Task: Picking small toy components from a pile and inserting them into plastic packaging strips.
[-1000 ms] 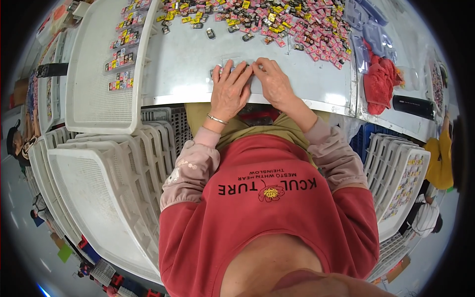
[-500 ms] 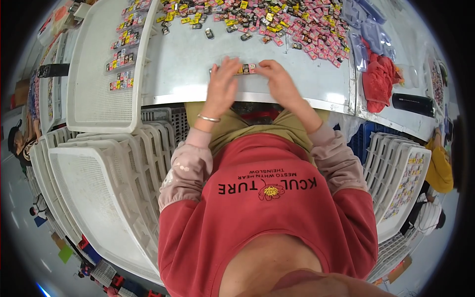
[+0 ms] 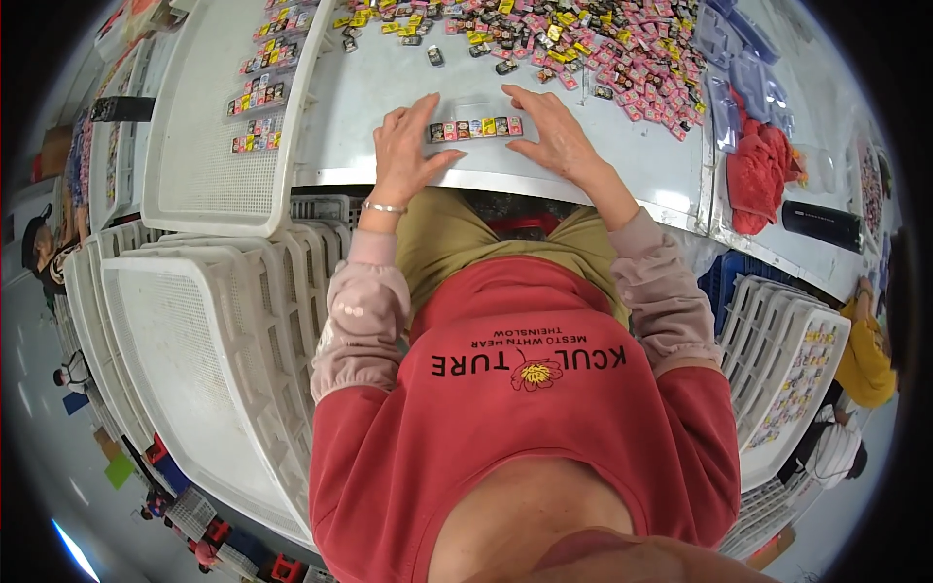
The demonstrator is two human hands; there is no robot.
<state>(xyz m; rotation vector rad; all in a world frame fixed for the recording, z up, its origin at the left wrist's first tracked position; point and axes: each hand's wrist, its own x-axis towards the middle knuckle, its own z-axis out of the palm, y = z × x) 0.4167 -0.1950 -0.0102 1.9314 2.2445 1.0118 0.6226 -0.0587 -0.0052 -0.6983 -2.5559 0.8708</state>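
A row of several small pink, black and yellow boxes (image 3: 476,128) lies on the table (image 3: 360,107) before me, seemingly in a clear plastic case. To its left is my left hand (image 3: 403,151), thumb and fingers spread in a curve near the row's end. On the other side my right hand (image 3: 559,136) is open too, its thumb and forefinger apart beside the right end. Neither hand appears to grip the row. Beyond them a large heap of similar small boxes (image 3: 622,68) covers the far part of the table, with a few loose ones at its near edge.
A white mesh tray (image 3: 209,180) at the left bears several filled rows. Stacked white trays (image 3: 175,330) stand below it, others (image 3: 777,360) to the right. A red cloth (image 3: 760,180), clear plastic cases (image 3: 753,83) and a black cylindrical object (image 3: 821,225) lie right. Other people are nearby.
My hands have drawn apart from over the row, the left one moving left and the right one right. The whole row now shows between them. The view has shifted slightly.
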